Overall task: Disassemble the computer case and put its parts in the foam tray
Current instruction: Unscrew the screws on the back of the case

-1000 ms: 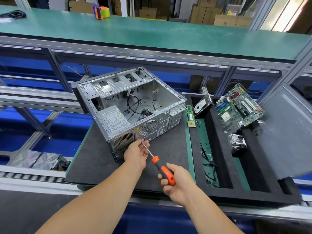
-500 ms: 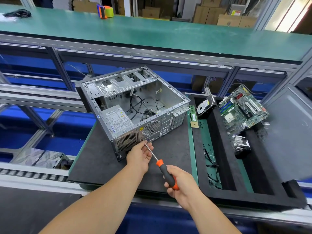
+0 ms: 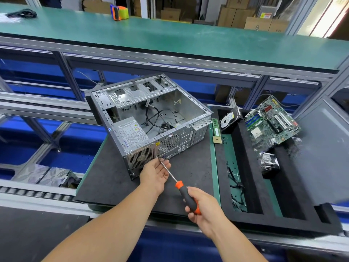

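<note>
The computer case (image 3: 151, 118) lay on its side, open face up, on a dark mat (image 3: 105, 178), with its rear panel turned toward the person. Inside it the power supply (image 3: 132, 134) sat in the near left corner, and loose black cables (image 3: 153, 118) curled across the floor of the chassis. The right hand (image 3: 205, 210) gripped the orange-and-black handle of a screwdriver (image 3: 186, 195), fingers curled round it, and the shaft ran up and left to the rear panel just beside the power supply's fan grille (image 3: 140, 157). The left hand (image 3: 154, 173) was cupped under the shaft near the tip, palm up and fingers relaxed (whether it held a screw could not be told). To the right lay the black foam tray (image 3: 251, 186), touching the mat's edge. In it were a RAM stick (image 3: 216, 129) along the near left edge, a hard drive (image 3: 229, 119) leaning in a slot, a motherboard (image 3: 272, 123) tilted across the far part, a heatsink (image 3: 268, 162) below that, and thin cables (image 3: 236, 186) in the long green-floored slot. A grey side panel (image 3: 321, 157) rested on the tray's right part
</note>
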